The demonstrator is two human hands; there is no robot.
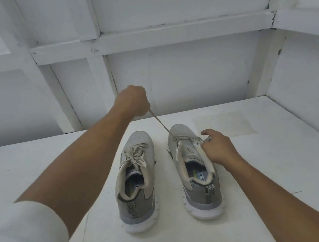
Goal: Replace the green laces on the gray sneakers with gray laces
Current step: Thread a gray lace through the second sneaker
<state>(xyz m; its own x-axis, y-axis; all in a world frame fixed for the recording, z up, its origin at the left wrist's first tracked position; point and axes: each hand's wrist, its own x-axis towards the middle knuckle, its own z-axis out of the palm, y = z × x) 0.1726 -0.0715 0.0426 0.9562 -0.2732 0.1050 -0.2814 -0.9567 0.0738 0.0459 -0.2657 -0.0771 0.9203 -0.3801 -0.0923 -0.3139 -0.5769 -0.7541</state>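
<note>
Obs: both gray sneakers stand side by side, heels toward you, mid-bench. The left sneaker (138, 140) carries a pale lace tied in a bow (137, 154). The right sneaker (201, 196) is the one in work. Your left grip (133, 102) is curled shut round the lace (161, 125), raised above and beyond the toes, and the strand runs taut down to the front eyelets. Your right grip (218, 145) is at the outer eyelet row with fingers curled, and it looks to pinch a short bit of the same lace between thumb and forefinger. The lace reads pale gray-beige here, so I cannot tell old from new. Handling, judged: the lace is light, limp and flat, so it will twist and sag once slack. Take it near the tip for threading. The shoe is light with a soft upper, so it will slide or tip under a hard pull. Steady it at the eyelet edge or the collar. Room: the bench (267, 155) has open surface on both sides and toward you. The back wall (188, 73) rises just beyond the toes and a side wall (311, 104) closes the right, so pull upward or toward yourself.
</note>
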